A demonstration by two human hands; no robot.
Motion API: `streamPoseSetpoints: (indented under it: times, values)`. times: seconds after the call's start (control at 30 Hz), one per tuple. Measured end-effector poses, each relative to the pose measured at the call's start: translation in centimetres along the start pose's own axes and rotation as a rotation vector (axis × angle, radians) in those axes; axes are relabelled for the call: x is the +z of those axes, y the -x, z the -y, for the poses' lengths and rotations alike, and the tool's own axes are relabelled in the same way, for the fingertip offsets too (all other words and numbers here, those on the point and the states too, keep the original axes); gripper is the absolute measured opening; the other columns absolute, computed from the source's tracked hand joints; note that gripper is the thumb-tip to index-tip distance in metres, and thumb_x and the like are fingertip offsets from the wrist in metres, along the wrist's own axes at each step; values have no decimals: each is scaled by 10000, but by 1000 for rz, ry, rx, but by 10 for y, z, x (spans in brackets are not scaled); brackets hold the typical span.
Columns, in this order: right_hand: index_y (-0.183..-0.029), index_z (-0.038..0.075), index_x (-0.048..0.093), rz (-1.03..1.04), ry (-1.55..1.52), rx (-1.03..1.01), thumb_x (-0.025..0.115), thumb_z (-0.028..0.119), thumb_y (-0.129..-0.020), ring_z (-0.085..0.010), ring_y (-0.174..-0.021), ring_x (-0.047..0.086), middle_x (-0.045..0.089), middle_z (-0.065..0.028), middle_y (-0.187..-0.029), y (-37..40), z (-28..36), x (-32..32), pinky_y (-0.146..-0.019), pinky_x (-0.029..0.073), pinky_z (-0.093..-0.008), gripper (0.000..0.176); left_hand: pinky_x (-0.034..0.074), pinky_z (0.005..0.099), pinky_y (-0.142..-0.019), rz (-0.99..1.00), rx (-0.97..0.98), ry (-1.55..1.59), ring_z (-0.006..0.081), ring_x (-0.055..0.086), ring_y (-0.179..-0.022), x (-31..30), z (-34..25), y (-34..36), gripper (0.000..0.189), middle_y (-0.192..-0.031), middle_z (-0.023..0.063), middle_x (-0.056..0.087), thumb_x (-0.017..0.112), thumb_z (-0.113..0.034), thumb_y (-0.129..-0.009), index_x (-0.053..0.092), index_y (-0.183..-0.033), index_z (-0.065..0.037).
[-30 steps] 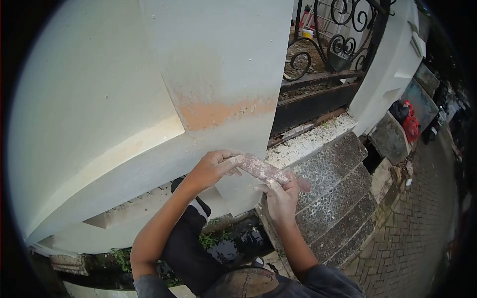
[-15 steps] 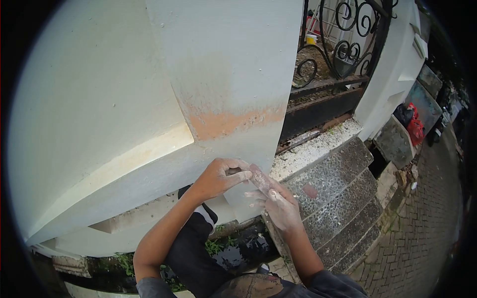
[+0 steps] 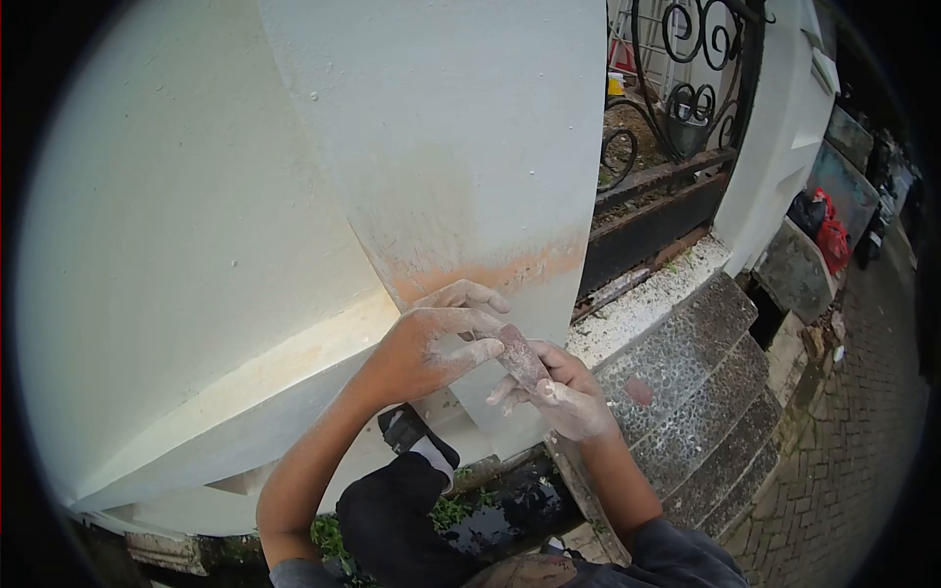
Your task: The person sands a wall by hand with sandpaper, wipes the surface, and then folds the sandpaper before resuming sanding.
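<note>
A small reddish-brown piece (image 3: 522, 359), dusted white and looking like sandpaper, is held between my hands in front of the wall. My right hand (image 3: 573, 400) grips its lower end between thumb and fingers. Dusty fingers of my left hand (image 3: 441, 338) are spread apart, with the thumb tip at the piece's upper left edge; whether it grips the piece is unclear. Behind and above them, the white wall (image 3: 441, 127) carries a worn orange-brown patch (image 3: 524, 271).
A black wrought-iron gate (image 3: 676, 201) stands at the upper right. Pebbled steps (image 3: 686, 363) bear another reddish piece (image 3: 638, 390). Below me lies a ditch with dark water (image 3: 524, 510), near my shoe (image 3: 417, 436). Red and black bags (image 3: 831, 240) sit farther right.
My left hand's fingers have lifted and spread, where they were curled close to the piece. The view has shifted, and my shoe shows more fully.
</note>
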State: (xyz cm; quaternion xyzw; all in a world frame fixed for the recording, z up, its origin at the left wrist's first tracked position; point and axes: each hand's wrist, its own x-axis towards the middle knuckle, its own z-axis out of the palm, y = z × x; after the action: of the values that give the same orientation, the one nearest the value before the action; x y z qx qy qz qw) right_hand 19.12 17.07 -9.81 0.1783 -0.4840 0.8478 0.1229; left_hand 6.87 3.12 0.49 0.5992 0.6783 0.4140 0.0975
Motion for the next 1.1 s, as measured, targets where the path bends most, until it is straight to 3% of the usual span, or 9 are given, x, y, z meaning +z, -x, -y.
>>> streamPoseSetpoints:
  times: [0.13,0.23,0.3,0.37,0.47,0.6,0.8,0.9,1.1]
  values:
    - [-1227,-58,395,-189,83,-5,490,105,-854,-216,-832,589,543,-150,-1076,-15,0,13,-687,478,-306,418,455,324,-746,-23,51,-149,223,553,-881,-10,-11,-9,158,-967,90,577,624,-102,-750,629,-894,-38]
    - [-1185,-47,463,-312,349,-99,454,47,-855,-175,-821,581,561,-138,-1052,-25,8,18,-691,472,-280,343,476,315,-683,-315,273,-484,223,564,-844,-28,-20,-12,203,-916,81,601,632,-87,-708,627,-908,-56]
    - [-1154,-45,500,-404,521,-158,456,15,-838,-158,-823,575,566,-134,-1056,-32,15,17,-701,468,-269,324,463,353,-735,-552,570,-881,225,565,-894,-53,-19,-17,266,-902,48,626,615,-62,-663,624,-927,-96]
    - [-1140,-46,513,-506,658,-328,465,-34,-806,-155,-861,567,568,-145,-1057,-43,18,17,-726,463,-262,338,406,418,-870,-650,671,-1235,247,508,-1037,-78,-17,-14,334,-1050,41,596,587,-55,-630,622,-951,-141]
    - [-1117,-18,546,-572,953,-594,510,-52,-773,-212,-1005,529,571,-142,-1097,-62,26,13,-836,422,-306,349,273,466,-1006,-775,621,-1180,268,369,-1194,-90,-17,-30,387,-1213,57,507,565,-87,-611,620,-985,-167]
    - [-1090,12,577,-596,1293,-843,535,-42,-750,-331,-1164,426,554,-124,-1155,-88,27,8,-952,329,-397,346,161,449,-1080,-720,683,-1215,288,214,-1287,-103,5,-47,443,-1294,63,432,481,-160,-623,606,-1048,-180]
    - [-1135,-10,537,-622,1568,-890,496,-53,-745,-383,-1279,233,503,-127,-1226,-119,24,11,-1033,131,-500,394,149,452,-1087,-711,736,-1100,337,176,-1297,-105,16,-52,521,-1274,75,455,412,-138,-555,614,-1035,-138]
    - [-1094,72,587,-668,1493,-909,550,19,-742,-414,-1282,197,499,-61,-1244,-130,16,7,-1014,27,-569,358,152,454,-1086,-711,715,-1110,343,177,-1297,-103,16,-50,496,-1262,82,467,411,-142,-580,616,-1031,-140]
    - [-1102,108,591,-668,1523,-1008,580,53,-739,-416,-1286,182,497,-32,-1249,-150,45,15,-1000,-17,-589,367,122,491,-1081,-719,696,-1120,350,179,-1295,-98,17,-49,421,-1253,57,481,424,-178,-656,620,-1029,-173]
